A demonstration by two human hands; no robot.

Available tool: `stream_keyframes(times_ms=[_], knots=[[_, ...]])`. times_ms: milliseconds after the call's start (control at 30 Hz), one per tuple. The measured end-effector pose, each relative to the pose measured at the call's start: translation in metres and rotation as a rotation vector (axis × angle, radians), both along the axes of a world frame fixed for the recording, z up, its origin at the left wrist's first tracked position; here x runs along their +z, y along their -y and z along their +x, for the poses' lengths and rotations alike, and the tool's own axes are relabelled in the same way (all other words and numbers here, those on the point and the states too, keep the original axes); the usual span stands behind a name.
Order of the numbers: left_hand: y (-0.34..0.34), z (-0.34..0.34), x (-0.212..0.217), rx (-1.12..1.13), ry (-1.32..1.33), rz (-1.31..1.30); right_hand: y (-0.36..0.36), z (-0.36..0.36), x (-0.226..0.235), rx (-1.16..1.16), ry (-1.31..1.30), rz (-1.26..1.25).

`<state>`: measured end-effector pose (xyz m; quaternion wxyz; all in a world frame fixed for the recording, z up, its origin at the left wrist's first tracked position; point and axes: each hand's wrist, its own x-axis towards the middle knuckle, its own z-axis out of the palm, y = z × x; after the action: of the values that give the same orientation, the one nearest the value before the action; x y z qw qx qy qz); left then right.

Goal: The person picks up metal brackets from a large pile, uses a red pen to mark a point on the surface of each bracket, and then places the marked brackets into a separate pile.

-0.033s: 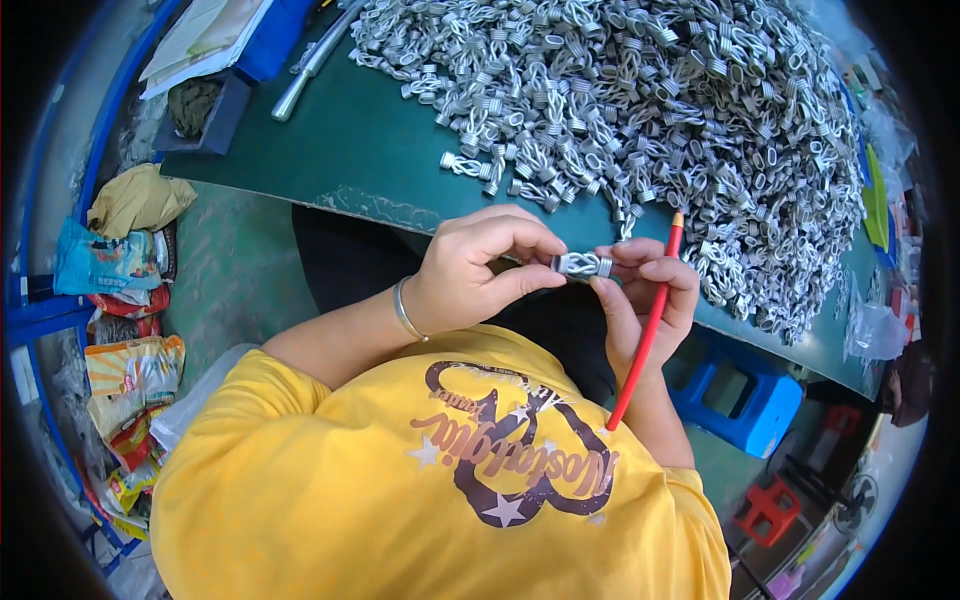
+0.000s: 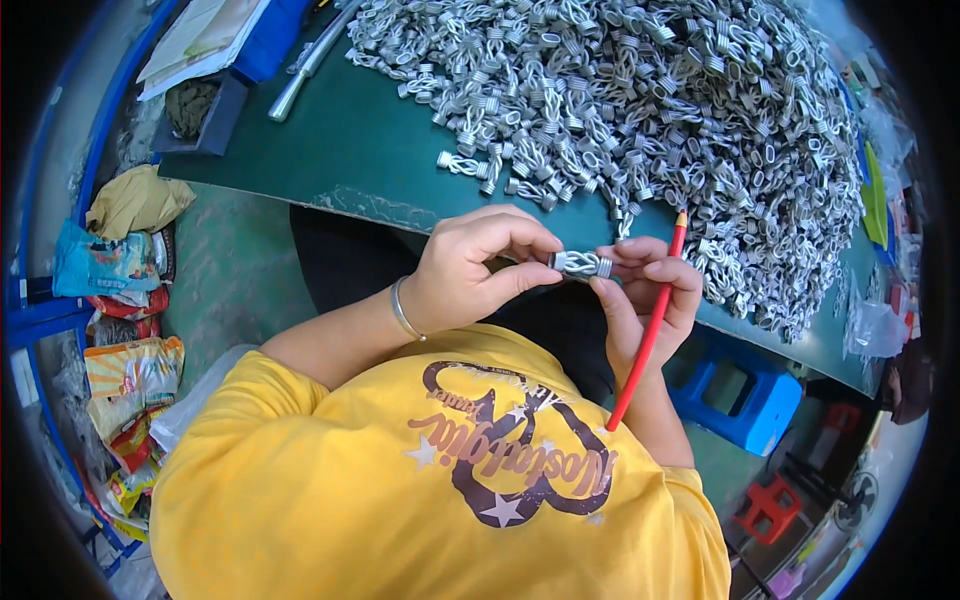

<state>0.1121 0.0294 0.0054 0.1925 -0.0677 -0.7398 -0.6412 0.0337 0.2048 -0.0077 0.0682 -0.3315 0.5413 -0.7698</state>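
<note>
Between my two hands is a small silvery metal part [image 2: 580, 264] with looped, twisted bars in its middle and ribbed ends. My left hand [image 2: 485, 262] pinches its left end between thumb and forefinger; a metal bangle circles that wrist. The thumb and fingertips of my right hand [image 2: 655, 297] grip the right end. A red pencil [image 2: 650, 335] also sits in my right hand, slanting between the fingers with its tip pointing up and away. Both hands are held just off the near edge of the green table [image 2: 330, 140].
A large heap of similar metal parts [image 2: 640, 110] covers the table's middle and right. At far left are a grey bin [image 2: 205, 115], papers [image 2: 200, 40] and a metal tool [image 2: 310, 70]. A blue stool [image 2: 745, 400] and red stool [image 2: 770, 508] stand right; bags [image 2: 130, 370] line the left.
</note>
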Motion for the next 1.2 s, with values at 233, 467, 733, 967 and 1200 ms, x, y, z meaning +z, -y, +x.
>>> stream_keyframes(times_ms=[233, 467, 733, 967, 1200], knots=[[-0.006, 0.005, -0.008, -0.038, 0.123, 0.109, 0.000, 0.006, 0.006, -0.025, -0.040, -0.047], [-0.011, 0.011, -0.015, -0.115, 0.233, 0.266, 0.003, 0.005, 0.007, -0.037, -0.219, 0.005], [0.015, 0.030, -0.022, -0.349, 0.729, 0.499, -0.018, -0.002, 0.002, -0.283, -0.280, 0.288], [0.012, 0.034, -0.068, -0.016, 0.919, 0.419, -0.014, -0.021, 0.000, -0.448, -0.493, 0.633], [0.005, 0.021, -0.025, -0.302, 0.770, 0.013, -0.020, -0.023, -0.004, -0.492, -0.323, 0.425]])
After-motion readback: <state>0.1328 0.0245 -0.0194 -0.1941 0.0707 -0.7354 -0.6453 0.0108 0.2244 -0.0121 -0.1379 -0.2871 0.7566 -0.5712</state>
